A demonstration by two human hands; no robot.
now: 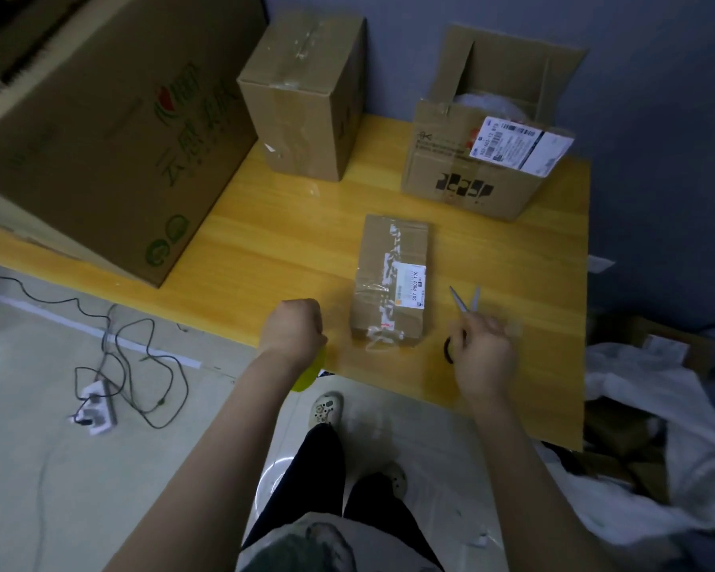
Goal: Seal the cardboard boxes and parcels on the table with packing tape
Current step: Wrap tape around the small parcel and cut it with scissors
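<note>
- Your left hand [294, 330] is fisted at the table's [265, 225] near edge; I cannot tell what it holds.
- Your right hand [486, 357] grips scissors [465, 301], blades spread, beside the parcel [393, 278], well apart from the right edge.

Brown parcel [391, 282] (white label) on yellow table [273, 225].

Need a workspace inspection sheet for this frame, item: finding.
Surface: yellow wooden table.
Job's things: parcel taped, near edge; tall box taped shut; open box, flaps up; big box at left.
Clutter: white sheeting heaped right of table.
Hands: left hand grips yellow-green item, likely tape; right hand holds scissors, blades open.
Cables: power strip and loose cables on floor, left.
Surroundings: grey wall, tiled floor.
</note>
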